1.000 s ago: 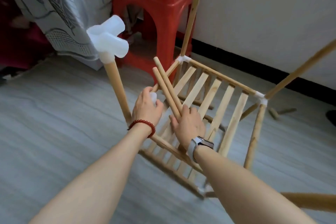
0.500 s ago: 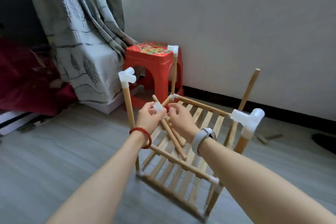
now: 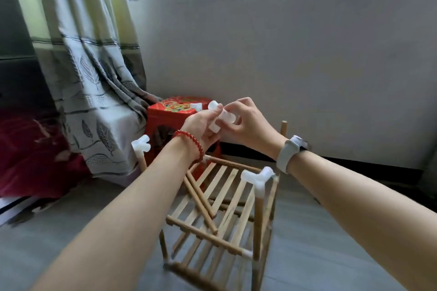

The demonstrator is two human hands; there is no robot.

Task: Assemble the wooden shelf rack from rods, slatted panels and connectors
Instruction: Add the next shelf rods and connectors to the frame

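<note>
A white plastic connector [image 3: 221, 117] is raised in front of me, held between both hands. My left hand [image 3: 201, 129] pinches it from the left and my right hand [image 3: 248, 123] grips it from the right. Below them the partly built wooden rack [image 3: 222, 198] stands on the floor, with slatted panels and upright rods. Two loose rods [image 3: 201, 201] lie across its upper panel. White connectors cap the near right upright [image 3: 257, 176] and the left upright [image 3: 141, 144]. The far right upright [image 3: 283, 128] is bare.
A red plastic stool [image 3: 175, 113] stands behind the rack against the grey wall, with another white connector [image 3: 196, 106] in front of it. A grey patterned curtain [image 3: 94, 78] hangs at the left over a dark red cloth [image 3: 28, 149]. Grey floor surrounds the rack.
Both hands have lifted off the loose rods and risen with the white connector, now held between them. The camera has tilted up toward the wall and window.
</note>
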